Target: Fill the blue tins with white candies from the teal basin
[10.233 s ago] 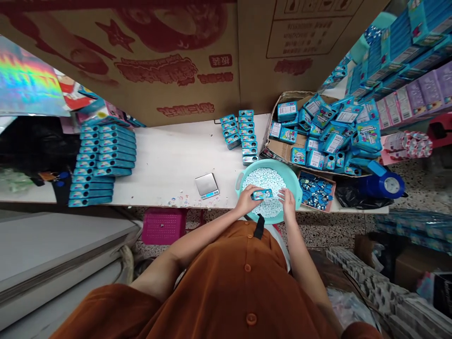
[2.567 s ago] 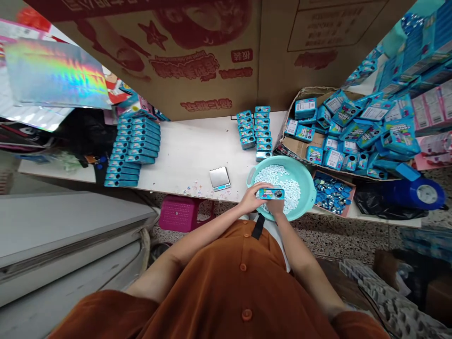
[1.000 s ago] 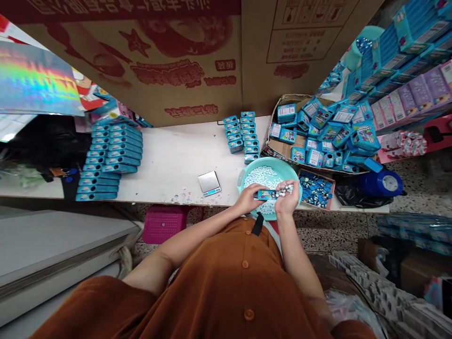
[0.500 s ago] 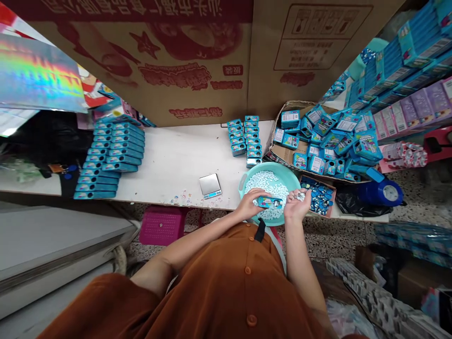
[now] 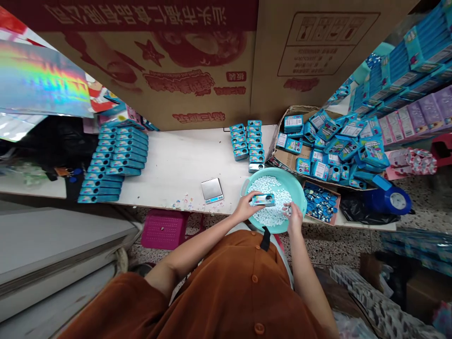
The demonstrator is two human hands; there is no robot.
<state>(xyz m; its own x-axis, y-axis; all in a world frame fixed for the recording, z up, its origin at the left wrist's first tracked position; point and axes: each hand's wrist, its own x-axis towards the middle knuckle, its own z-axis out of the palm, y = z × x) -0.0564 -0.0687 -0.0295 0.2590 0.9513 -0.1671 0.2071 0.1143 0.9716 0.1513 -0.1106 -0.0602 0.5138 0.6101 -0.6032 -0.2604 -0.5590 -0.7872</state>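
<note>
My left hand (image 5: 246, 206) is closed round one end of a small blue tin (image 5: 263, 199), which has a round hole in its top. The tin is held above a turquoise basin (image 5: 301, 188) of small white candies (image 5: 266, 217). On the basin's right side my right hand (image 5: 294, 216) has its fingers curled over a few white candies. How many it holds is hidden. Left of the basin lies a small scale (image 5: 212, 189) with a lit display.
Behind the basin stand two short rows of blue tins (image 5: 239, 141). An open carton (image 5: 282, 161) heaped with tins is at the right, beside a box of blue and silver caps (image 5: 320, 202). More tins (image 5: 116, 155) are stacked at the left. A large cardboard box (image 5: 197, 94) closes off the back.
My right hand has turned from palm up to fingers pointing down and inward over the candies. The tin in my left hand has tipped so its top faces up. The whole view has shifted slightly.
</note>
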